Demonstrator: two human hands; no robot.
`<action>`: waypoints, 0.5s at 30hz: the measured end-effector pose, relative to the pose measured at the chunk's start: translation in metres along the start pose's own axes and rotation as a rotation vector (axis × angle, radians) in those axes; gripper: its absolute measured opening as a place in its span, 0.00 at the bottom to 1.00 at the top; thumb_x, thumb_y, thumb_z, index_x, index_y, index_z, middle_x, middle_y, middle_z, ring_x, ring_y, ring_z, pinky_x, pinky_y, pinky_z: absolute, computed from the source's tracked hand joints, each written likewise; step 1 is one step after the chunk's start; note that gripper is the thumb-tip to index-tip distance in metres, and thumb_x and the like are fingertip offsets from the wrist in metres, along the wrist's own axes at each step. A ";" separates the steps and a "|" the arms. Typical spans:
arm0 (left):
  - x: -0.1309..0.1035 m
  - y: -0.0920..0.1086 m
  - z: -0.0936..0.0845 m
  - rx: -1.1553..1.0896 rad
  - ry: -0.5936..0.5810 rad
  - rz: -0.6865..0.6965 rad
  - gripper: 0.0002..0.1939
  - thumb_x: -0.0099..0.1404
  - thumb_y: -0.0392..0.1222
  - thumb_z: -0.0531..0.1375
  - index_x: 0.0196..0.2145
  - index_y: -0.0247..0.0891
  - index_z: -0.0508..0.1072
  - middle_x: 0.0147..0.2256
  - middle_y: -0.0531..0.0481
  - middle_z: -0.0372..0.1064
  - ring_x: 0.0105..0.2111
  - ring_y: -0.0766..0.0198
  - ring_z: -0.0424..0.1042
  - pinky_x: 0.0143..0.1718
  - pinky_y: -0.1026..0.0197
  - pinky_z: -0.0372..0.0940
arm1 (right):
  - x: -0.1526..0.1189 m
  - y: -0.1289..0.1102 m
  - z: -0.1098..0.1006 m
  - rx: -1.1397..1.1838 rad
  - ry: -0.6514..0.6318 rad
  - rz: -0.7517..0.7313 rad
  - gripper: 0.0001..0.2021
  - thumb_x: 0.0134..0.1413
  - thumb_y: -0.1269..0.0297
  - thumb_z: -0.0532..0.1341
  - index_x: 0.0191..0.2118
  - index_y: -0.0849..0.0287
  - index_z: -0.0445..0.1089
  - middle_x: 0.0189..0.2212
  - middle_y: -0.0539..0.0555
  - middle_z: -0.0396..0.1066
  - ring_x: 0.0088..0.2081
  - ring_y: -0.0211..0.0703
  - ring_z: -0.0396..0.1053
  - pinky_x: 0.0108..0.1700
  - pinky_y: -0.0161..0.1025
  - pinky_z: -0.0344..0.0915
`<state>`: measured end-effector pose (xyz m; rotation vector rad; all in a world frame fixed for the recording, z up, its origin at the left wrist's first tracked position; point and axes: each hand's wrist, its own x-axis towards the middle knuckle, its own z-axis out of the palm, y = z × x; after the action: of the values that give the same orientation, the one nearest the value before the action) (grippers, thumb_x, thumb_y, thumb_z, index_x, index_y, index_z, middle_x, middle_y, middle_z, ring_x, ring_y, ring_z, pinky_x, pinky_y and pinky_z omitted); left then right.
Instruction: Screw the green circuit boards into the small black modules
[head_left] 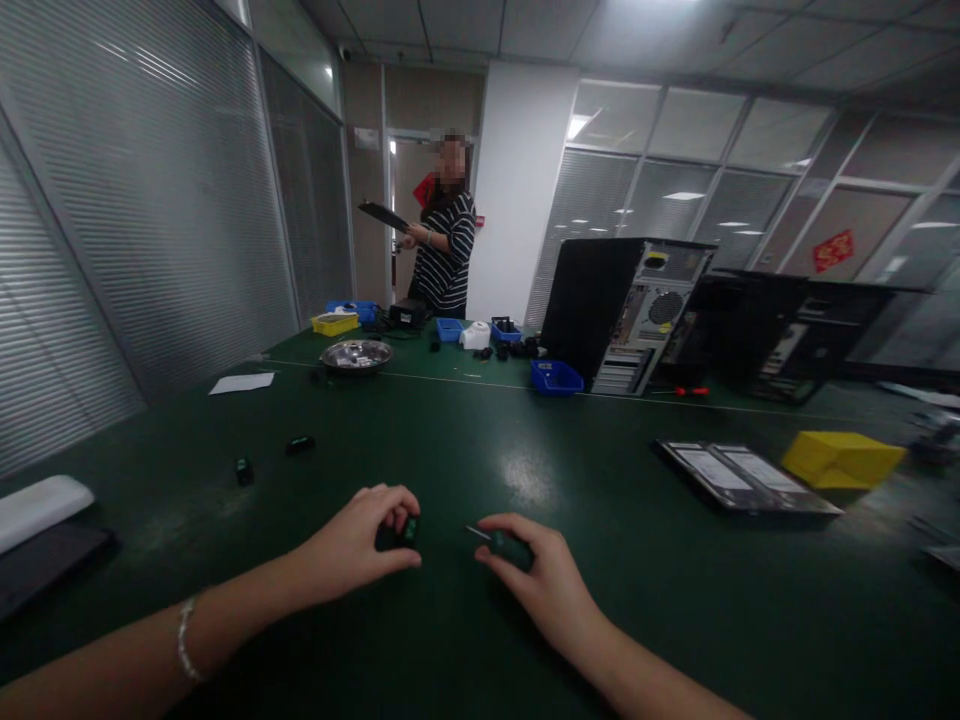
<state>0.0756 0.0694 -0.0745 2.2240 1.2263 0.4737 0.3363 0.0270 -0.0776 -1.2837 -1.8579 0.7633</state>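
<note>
My left hand [367,540] is curled round a small dark part with green on it [409,531], just above the green table [442,450]. To its right, my right hand [544,580] grips a screwdriver by its dark green handle [511,549]; the thin metal shaft points left toward my left hand without touching it. Two more small dark parts, one upright-looking [244,471] and one lying flat [300,445], are on the table at the left.
Hard drives [731,475] and a yellow block [844,460] sit at right. Farther back are a metal bowl [356,356], a blue bin [556,377] and a computer tower [600,310]. A person [446,240] holding a clipboard stands beyond the table.
</note>
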 end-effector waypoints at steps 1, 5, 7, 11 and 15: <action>-0.006 -0.009 -0.012 0.016 0.032 -0.034 0.23 0.61 0.56 0.63 0.48 0.41 0.70 0.43 0.46 0.69 0.44 0.53 0.68 0.44 0.53 0.63 | 0.000 0.001 -0.003 0.000 0.001 0.001 0.09 0.56 0.65 0.66 0.43 0.60 0.77 0.39 0.55 0.80 0.41 0.49 0.77 0.45 0.41 0.70; -0.039 -0.058 -0.063 0.133 0.270 -0.292 0.26 0.61 0.60 0.58 0.50 0.40 0.70 0.45 0.43 0.71 0.46 0.47 0.70 0.47 0.50 0.65 | 0.000 0.006 -0.007 0.011 -0.025 -0.007 0.07 0.58 0.66 0.64 0.41 0.59 0.77 0.36 0.53 0.80 0.38 0.46 0.77 0.41 0.39 0.70; -0.060 -0.083 -0.083 0.236 0.310 -0.403 0.25 0.62 0.60 0.57 0.50 0.41 0.70 0.42 0.44 0.73 0.44 0.47 0.72 0.43 0.52 0.66 | 0.001 0.007 -0.006 0.017 -0.053 -0.017 0.06 0.57 0.67 0.65 0.39 0.59 0.77 0.35 0.53 0.80 0.38 0.46 0.76 0.41 0.38 0.70; -0.090 -0.111 -0.100 0.448 0.342 -0.484 0.21 0.64 0.54 0.54 0.48 0.39 0.71 0.44 0.45 0.74 0.46 0.48 0.71 0.48 0.52 0.64 | 0.003 0.009 -0.004 0.026 -0.108 -0.030 0.05 0.57 0.67 0.65 0.39 0.58 0.77 0.35 0.52 0.79 0.39 0.45 0.76 0.41 0.37 0.69; -0.099 -0.107 -0.098 0.625 0.305 -0.506 0.25 0.68 0.54 0.50 0.51 0.31 0.71 0.49 0.35 0.71 0.49 0.44 0.69 0.51 0.49 0.61 | 0.004 0.009 -0.005 0.015 -0.136 -0.029 0.06 0.58 0.65 0.63 0.39 0.57 0.77 0.35 0.53 0.79 0.39 0.46 0.76 0.41 0.39 0.70</action>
<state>-0.0993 0.0604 -0.0677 2.2266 2.2725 0.2445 0.3441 0.0339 -0.0815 -1.2198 -1.9700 0.8656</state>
